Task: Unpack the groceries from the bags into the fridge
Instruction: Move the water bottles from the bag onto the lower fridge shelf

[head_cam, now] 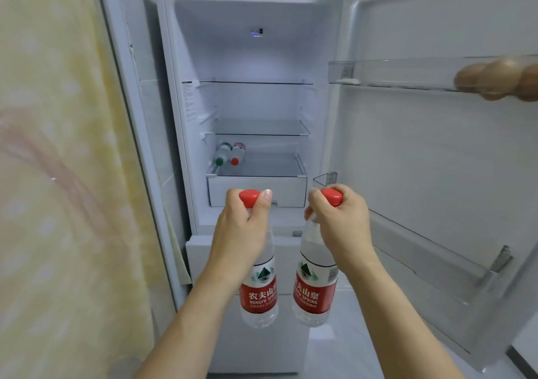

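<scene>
— White fridge (250,58) ahead of me, door (436,160) swung wide to my right, pale curtain on the left. What am I carrying?

— Two water bottles hanging upright, long axes vertical. Your left hand (241,233) has its fingers wrapped round the neck of the left bottle (259,294) under the red cap; your right hand (340,227) grips the right bottle (313,288) the same way.

— And the space they go to?

— Straight ahead and slightly above the fingers: the lower shelf over the drawer (257,189), where two stored bottles (230,154) lie on their sides, caps toward you.

— So I'd judge mine must tip to horizontal. Which goes first?

— Both hands look equally near; the free room lies right of the stored pair.
</scene>
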A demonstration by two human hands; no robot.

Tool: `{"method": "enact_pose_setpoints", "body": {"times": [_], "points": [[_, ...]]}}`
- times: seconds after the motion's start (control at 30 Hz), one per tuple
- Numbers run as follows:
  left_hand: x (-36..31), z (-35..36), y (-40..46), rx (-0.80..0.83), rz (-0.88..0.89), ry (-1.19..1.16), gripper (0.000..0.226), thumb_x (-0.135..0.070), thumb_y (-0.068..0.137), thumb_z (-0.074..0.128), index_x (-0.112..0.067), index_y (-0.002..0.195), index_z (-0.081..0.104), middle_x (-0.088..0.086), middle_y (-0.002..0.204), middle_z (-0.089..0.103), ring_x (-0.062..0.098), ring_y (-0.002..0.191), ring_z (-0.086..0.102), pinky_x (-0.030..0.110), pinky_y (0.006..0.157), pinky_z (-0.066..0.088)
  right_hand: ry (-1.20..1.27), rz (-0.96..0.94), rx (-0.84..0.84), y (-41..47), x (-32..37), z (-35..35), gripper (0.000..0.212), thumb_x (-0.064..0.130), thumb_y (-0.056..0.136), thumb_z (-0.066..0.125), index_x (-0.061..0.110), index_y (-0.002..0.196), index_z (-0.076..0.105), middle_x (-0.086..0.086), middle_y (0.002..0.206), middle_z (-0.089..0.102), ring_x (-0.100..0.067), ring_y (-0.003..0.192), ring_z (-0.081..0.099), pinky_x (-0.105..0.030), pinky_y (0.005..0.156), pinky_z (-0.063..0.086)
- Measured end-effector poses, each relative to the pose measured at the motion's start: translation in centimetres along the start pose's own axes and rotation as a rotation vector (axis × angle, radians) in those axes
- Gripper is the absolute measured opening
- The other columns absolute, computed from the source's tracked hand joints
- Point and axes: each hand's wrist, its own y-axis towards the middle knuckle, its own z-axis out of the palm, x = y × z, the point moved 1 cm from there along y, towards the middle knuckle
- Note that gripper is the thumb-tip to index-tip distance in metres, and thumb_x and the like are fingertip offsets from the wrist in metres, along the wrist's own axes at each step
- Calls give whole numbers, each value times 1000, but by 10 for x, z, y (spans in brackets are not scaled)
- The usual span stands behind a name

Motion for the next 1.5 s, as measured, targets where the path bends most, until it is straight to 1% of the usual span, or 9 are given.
{"method": "enact_pose_setpoints", "body": {"times": [0.13, 0.3, 0.43, 0.6, 0.93, 1.07, 1.2, 1.33, 1.5], "points": [[15, 7, 36, -45, -69, -3, 29, -55, 95, 44, -26, 100, 45, -6, 91, 59, 9, 85, 59, 22, 65, 42, 9, -2, 22, 35, -10, 25, 15, 25, 84, 60, 13, 74, 62, -3, 65, 69, -6, 56, 59, -26, 61, 51], [31, 18, 83, -109, -105, 13, 35, -55, 96, 43, -23, 109, 45, -10, 92, 54, 7, 87, 56, 28, 71, 42, 25, -19, 82, 85, -28, 54, 17, 28, 87, 60, 13, 80, 63, -1, 67, 70, -7, 58, 60, -21, 58, 49], [36, 31, 128, -158, -138, 21, 39, -52, 97, 45, -17, 114, 45, -7, 90, 53, 3, 78, 51, 22, 60, 37, 36, -33, 96, 131, -33, 72, 18, 29, 87, 60, 12, 79, 61, -1, 67, 70, -7, 59, 60, -21, 56, 43], [49, 44, 173, -231, -206, -73, 41, -48, 97, 48, -17, 122, 42, -9, 91, 50, 2, 77, 50, 23, 60, 39, 60, -41, 116, 177, -46, 94, 19, 30, 85, 60, 18, 72, 60, -1, 68, 70, -14, 66, 63, -30, 65, 47], [81, 66, 249, -271, -299, -221, 33, -41, 97, 53, -19, 119, 41, -4, 95, 52, 4, 77, 49, 22, 59, 37, 138, -1, 80, 246, -71, 141, 21, 28, 85, 62, 18, 67, 60, -3, 68, 69, -18, 66, 62, -31, 66, 49], [94, 74, 287, -256, -264, -257, 27, -38, 96, 56, -20, 111, 42, -4, 94, 52, 6, 81, 49, 25, 66, 39, 168, -9, 5, 271, -81, 160, 18, 27, 87, 61, 16, 72, 60, -2, 72, 69, -12, 64, 58, -25, 60, 42], [107, 83, 326, -251, -165, -244, 28, -34, 94, 60, -19, 112, 45, -5, 94, 54, 13, 89, 55, 31, 85, 46, 213, 9, -140, 301, -95, 184, 20, 30, 83, 62, 12, 75, 62, -4, 75, 67, -16, 68, 59, -29, 64, 45], [119, 90, 356, -236, -75, -228, 29, -33, 93, 61, -16, 112, 47, -4, 91, 57, 9, 80, 55, 24, 75, 45, 233, 2, -268, 331, -106, 204, 23, 32, 85, 61, 11, 77, 62, -5, 75, 66, -18, 70, 59, -24, 64, 45], [140, 101, 384, -231, 1, -267, 21, -26, 93, 63, -18, 106, 49, -2, 96, 63, 14, 88, 60, 27, 84, 48, 293, -52, -392, 353, -118, 223, 22, 33, 90, 61, 19, 74, 56, -11, 77, 66, -21, 69, 59, -9, 57, 41]]}}
